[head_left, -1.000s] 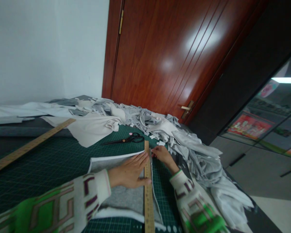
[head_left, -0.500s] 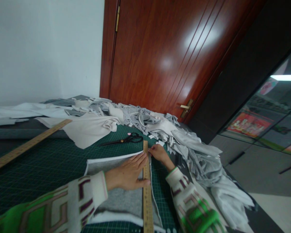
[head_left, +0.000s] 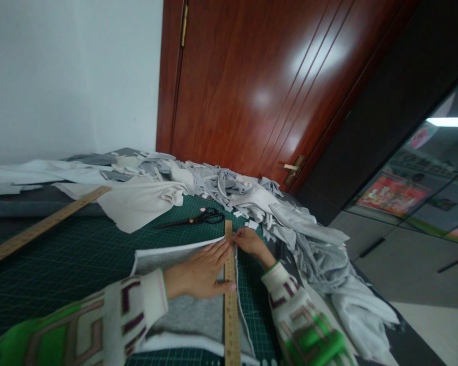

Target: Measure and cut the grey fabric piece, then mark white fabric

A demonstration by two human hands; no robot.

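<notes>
Grey, felt-like cloth (head_left: pixel 198 317), white-edged, is lying flat on the gridded green mat (head_left: pixel 255 300), a patterned sleeve (head_left: pixel 99 325) partly covering it. A wooden ruler (head_left: pixel 231 320) is crossing its 3 o'clock side, near end running out of view. The left hand (head_left: pixel 200 273) is resting flat across the ruler. The right hand (head_left: pixel 254 244) is curling at the cloth's 1 o'clock corner; whether it is pinching, I cannot tell. Black scissors (head_left: pixel 192 221) are lying at 12 o'clock, crumpled scraps (head_left: pixel 259 198) at 2.
</notes>
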